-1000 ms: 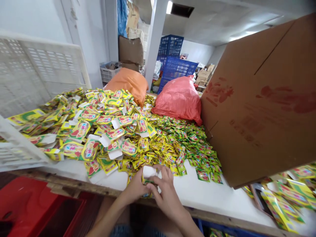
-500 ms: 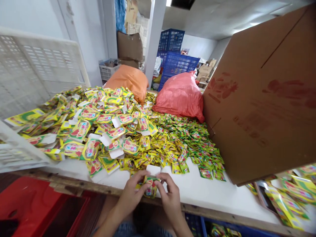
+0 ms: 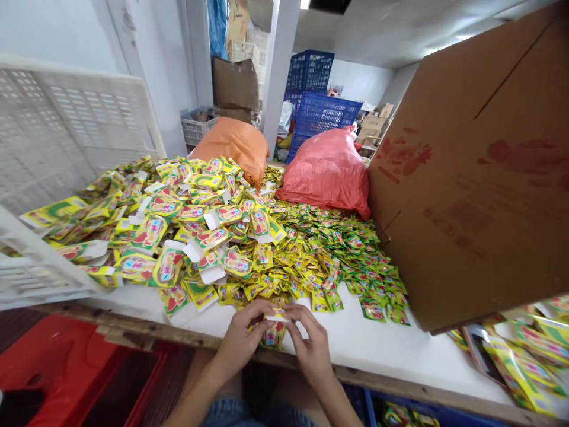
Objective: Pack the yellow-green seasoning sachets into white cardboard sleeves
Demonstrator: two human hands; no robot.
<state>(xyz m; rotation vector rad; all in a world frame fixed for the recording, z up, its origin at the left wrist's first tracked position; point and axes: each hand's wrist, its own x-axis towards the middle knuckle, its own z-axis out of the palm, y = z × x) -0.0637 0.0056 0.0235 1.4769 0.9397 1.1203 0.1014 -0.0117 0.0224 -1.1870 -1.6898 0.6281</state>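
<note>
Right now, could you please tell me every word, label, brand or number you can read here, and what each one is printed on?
No text here can be read.
Large brown cardboard box: faded red print, too blurred to read.
Flat yellow-green printed cartons: colourful lettering, too small.
Small yellow-green sachets: print too small.
Small yellow carton held by left hand and right hand: print blurred.

arms: bare, sleeveless | hands: ungloved | lap: blue denim (image 3: 231,412)
</note>
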